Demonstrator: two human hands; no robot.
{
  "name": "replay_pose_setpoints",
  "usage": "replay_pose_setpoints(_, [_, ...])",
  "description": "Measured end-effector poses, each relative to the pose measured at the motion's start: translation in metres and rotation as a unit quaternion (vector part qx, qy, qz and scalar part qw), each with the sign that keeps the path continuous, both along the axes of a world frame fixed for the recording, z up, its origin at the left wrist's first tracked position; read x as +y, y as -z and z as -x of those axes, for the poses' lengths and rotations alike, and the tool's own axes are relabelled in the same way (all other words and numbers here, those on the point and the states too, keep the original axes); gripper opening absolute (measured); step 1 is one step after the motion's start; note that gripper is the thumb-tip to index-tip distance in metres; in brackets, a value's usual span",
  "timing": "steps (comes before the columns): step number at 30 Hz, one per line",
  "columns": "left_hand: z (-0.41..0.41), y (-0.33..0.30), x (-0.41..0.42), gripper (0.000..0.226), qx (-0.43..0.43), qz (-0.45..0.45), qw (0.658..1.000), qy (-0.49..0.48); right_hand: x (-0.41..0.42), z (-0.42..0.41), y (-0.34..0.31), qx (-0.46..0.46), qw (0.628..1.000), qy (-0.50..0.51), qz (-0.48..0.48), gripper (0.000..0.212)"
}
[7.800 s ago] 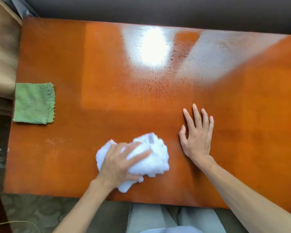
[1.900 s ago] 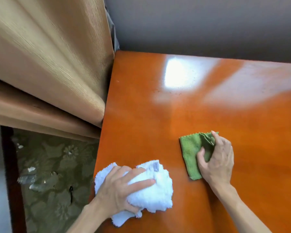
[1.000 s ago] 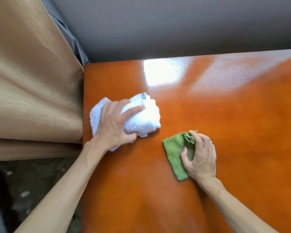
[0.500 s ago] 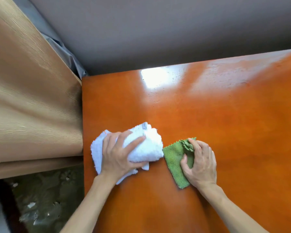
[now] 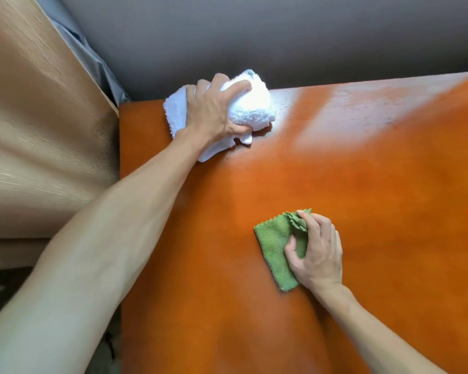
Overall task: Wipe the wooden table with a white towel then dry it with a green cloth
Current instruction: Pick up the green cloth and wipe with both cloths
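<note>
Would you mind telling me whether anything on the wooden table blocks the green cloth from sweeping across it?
Nothing visible does. The right hand presses the green cloth on the orange wooden table; only the left hand gripping the white towel occupies the far corner.

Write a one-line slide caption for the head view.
Left hand wipes with white towel; right hand holds green cloth.

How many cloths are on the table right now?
2. The white towel is bunched under the left hand at the table's far edge; the green cloth lies nearer, under the right hand.
</note>
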State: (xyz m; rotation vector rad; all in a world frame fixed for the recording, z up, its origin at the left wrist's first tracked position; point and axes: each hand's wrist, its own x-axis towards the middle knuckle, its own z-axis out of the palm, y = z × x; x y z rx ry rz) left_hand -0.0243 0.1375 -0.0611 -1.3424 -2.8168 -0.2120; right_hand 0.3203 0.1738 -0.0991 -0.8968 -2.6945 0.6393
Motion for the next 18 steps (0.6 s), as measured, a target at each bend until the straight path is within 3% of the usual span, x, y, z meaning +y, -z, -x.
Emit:
replay_pose_setpoints(10, [-0.105, 0.009, -0.148, 0.078, -0.044, -0.098, 0.991, 0.074, 0.000, 0.001, 0.000, 0.011, 1.000, 0.007, -0.003, 0.053])
replay_pose_setpoints(18, [-0.229, 0.005, -0.250, 0.068, -0.110, -0.145, 0.981, 0.066, -0.001, 0.001, -0.002, -0.008, 1.000, 0.002, 0.006, 0.052])
